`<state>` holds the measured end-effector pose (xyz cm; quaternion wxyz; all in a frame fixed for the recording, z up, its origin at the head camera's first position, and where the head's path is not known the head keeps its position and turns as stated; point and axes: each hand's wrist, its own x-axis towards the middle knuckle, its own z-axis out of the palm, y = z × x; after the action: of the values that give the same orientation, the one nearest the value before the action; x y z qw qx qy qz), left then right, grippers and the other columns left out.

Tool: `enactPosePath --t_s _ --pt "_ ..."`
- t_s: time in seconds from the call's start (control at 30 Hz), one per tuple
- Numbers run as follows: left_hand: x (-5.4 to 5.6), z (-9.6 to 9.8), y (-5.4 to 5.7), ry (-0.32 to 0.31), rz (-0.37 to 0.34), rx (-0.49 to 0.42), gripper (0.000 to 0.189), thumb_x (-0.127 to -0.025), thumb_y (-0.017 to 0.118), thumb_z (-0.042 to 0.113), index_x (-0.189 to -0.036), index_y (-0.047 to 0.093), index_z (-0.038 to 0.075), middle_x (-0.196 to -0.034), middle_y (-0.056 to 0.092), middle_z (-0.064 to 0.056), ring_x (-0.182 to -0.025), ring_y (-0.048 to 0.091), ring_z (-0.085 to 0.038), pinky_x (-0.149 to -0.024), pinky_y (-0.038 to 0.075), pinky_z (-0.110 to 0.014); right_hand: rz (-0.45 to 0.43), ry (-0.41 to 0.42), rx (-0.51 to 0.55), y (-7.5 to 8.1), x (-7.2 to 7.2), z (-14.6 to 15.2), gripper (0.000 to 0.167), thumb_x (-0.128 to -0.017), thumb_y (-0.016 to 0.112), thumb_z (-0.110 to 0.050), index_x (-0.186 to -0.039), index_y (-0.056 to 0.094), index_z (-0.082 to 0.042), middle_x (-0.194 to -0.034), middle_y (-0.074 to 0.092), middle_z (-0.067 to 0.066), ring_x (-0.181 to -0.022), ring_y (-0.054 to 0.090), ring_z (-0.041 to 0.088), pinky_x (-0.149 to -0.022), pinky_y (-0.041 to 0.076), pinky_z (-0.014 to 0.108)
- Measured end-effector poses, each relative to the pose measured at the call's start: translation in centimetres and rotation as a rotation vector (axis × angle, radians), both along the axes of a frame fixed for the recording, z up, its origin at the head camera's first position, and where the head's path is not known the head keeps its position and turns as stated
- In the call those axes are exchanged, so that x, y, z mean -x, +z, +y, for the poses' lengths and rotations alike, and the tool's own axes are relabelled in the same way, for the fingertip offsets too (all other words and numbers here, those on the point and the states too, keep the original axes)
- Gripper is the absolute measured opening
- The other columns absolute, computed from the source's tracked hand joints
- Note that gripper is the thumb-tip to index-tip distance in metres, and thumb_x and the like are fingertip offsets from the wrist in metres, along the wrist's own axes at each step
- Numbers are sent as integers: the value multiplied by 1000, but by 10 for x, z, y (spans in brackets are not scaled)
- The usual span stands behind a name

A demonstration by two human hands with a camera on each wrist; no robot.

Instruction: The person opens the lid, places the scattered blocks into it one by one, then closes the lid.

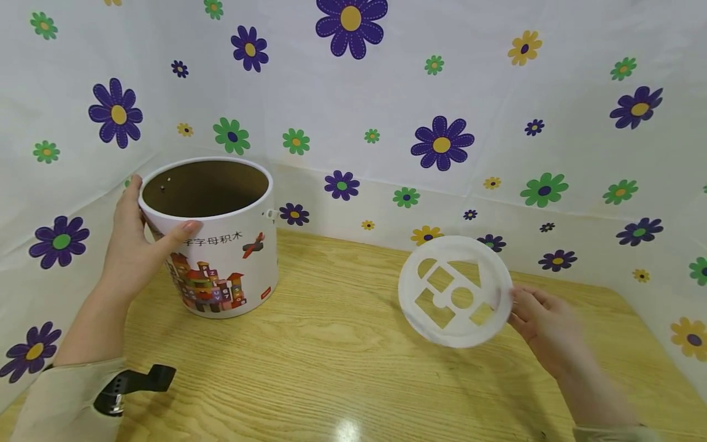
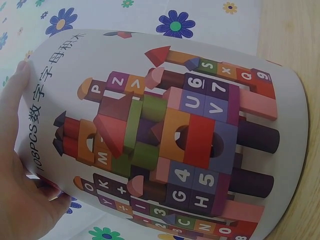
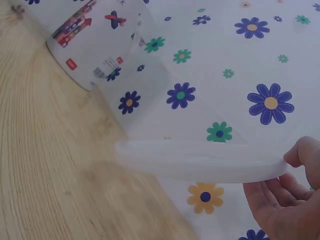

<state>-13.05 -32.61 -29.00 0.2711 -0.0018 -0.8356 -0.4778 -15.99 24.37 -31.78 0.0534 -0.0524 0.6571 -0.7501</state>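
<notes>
A white bucket (image 1: 237, 270) with a printed picture of toy building blocks stands on the table at the left, its top uncovered. My left hand (image 1: 135, 239) grips its near left side, thumb over the front below the rim and fingers round the far side. In the left wrist view the bucket's printed wall (image 2: 165, 130) fills most of the frame. At the right my right hand (image 1: 547, 325) pinches the edge of a round white lid (image 1: 411, 301) with shaped cutouts. The lid is tilted up above the table, and the right wrist view shows the lid (image 3: 200, 160) edge-on.
The wood-grain table (image 1: 331, 368) spreads between and in front of both hands. A white cloth (image 1: 375, 86) printed with flowers hangs behind and along the sides. A black strap (image 1: 135, 382) is round my left wrist, its end sticking out over the table.
</notes>
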Motion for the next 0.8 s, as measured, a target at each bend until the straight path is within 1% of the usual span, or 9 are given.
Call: enactPosePath --t_s 0.07,0.13,0.2,0.27,0.4,0.5,0.67,0.73,0.8 --pt "0 0 0 3 -5 2 98 -85 70 28 -153 0 30 -156 10 -9 -144 9 -28 -113 11 -53 -28 -4 -3 2 1 -11 14 -97 57 -18 -103 62 -6 -112 57 0 -97 64 11 -86 51 24" --pt "0 0 1 6 -10 3 98 -85 70 28 -153 0 30 -156 10 -9 -144 9 -29 -112 11 -54 -53 -8 -4 4 1 -22 21 -96 58 -21 -107 59 -3 -115 54 1 -98 64 12 -88 50 24" --pt "0 0 1 8 -14 4 98 -85 70 29 -153 0 30 -156 10 -9 -144 9 -29 -112 11 -54 -57 -4 -11 8 2 -35 29 -96 58 -24 -113 55 0 -118 51 4 -99 63 13 -89 49 25" --pt "-1 0 1 10 -16 4 98 -85 69 29 -153 -1 29 -157 8 -8 -144 8 -29 -112 11 -54 -43 10 -2 11 2 -48 35 -96 57 -25 -117 51 3 -121 49 7 -101 62 15 -91 48 27" --pt "-1 0 1 11 -18 0 99 -86 70 29 -153 -2 29 -157 5 -7 -144 7 -28 -113 10 -52 6 48 26 16 5 -71 37 -98 56 -23 -120 49 6 -124 48 12 -103 61 18 -92 48 29" --pt "-1 0 0 9 -12 -6 99 -85 70 28 -153 -2 29 -157 6 -7 -144 7 -27 -114 10 -50 37 73 43 19 8 -86 40 -98 55 -23 -123 47 7 -126 47 14 -106 60 20 -93 47 30" --pt "0 1 0 1 5 -11 98 -85 70 27 -153 -1 30 -156 9 -7 -144 8 -25 -114 9 -47 91 120 113 23 14 -108 30 -99 54 -19 -117 55 5 -124 48 16 -105 58 24 -94 47 33" --pt "0 1 0 -1 6 -14 99 -85 70 27 -153 -1 29 -156 8 -7 -144 8 -25 -114 9 -47 108 142 147 26 16 -117 26 -99 54 -17 -112 57 5 -122 50 16 -103 58 25 -93 48 34" --pt "0 1 0 -3 9 -15 98 -84 70 26 -153 0 29 -156 9 -8 -144 9 -26 -114 9 -47 116 159 160 30 17 -126 29 -99 53 -17 -114 55 7 -123 49 17 -103 58 25 -93 48 34"
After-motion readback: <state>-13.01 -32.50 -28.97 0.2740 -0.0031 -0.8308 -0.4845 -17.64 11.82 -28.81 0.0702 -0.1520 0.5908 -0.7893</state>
